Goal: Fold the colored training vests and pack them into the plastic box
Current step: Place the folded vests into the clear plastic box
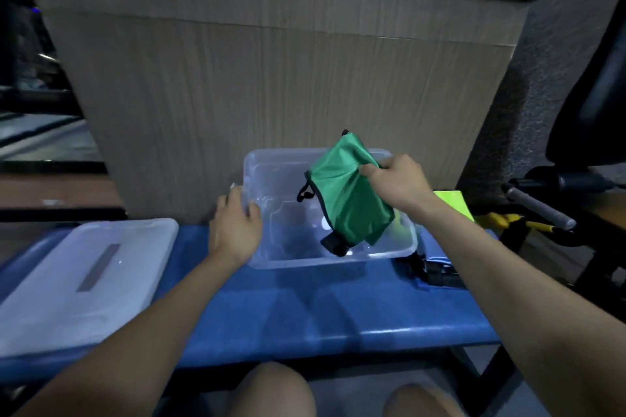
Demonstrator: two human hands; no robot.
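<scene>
A clear plastic box (271, 259) stands on a blue bench (305, 315) in front of me. My right hand (398, 181) grips a folded green vest (345, 193) with black trim and holds it above the box opening. My left hand (235, 226) grips the box's left rim, thumb inside the wall. A blue vest with black trim (432, 269) lies on the bench right of the box. A bright yellow-green vest (454, 204) shows behind my right forearm.
The box's translucent lid (84, 277) lies on the bench at the left. A large cardboard sheet (271, 77) stands upright behind the box. Black chair parts and a yellow-handled tool (521, 221) are at the right. My knees are below the bench edge.
</scene>
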